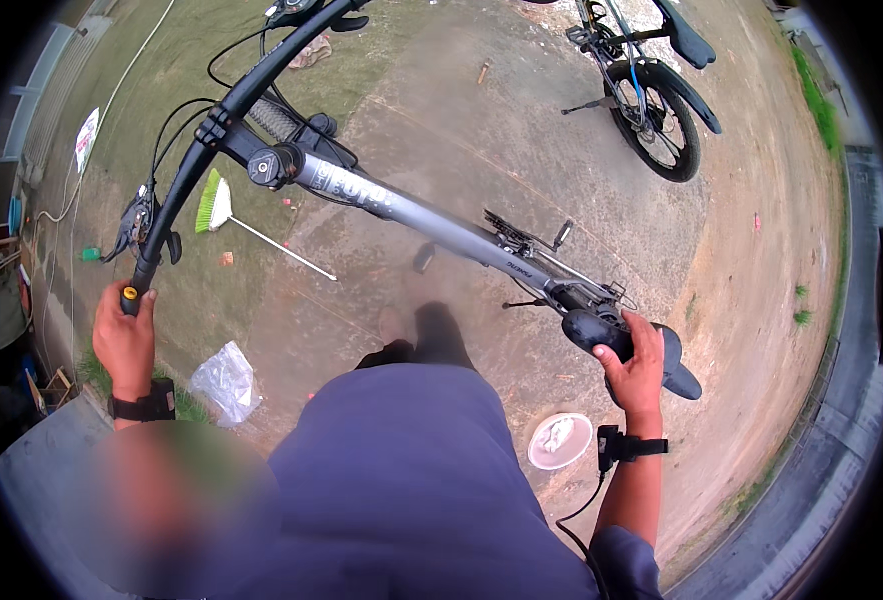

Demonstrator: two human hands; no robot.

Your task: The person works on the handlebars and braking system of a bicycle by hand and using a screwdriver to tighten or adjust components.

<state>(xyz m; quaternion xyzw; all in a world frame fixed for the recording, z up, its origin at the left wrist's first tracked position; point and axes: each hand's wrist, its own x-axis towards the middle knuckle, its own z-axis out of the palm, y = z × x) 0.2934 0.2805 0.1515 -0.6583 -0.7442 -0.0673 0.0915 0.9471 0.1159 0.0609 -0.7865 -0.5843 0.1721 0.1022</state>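
Black curved handlebar [174, 201] clamped in my left hand [124, 345], my right hand [635, 372] is clasping the black saddle [674, 363], likely for balance.

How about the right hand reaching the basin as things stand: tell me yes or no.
Probably not without stooping: the right hand is on the saddle, and the basin sits on the ground, though nothing visible blocks the way.

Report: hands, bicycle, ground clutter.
Left grip on handlebar, right grip on saddle. Grey bicycle crosswise in front. Broom and plastic bag lie left, basin right.
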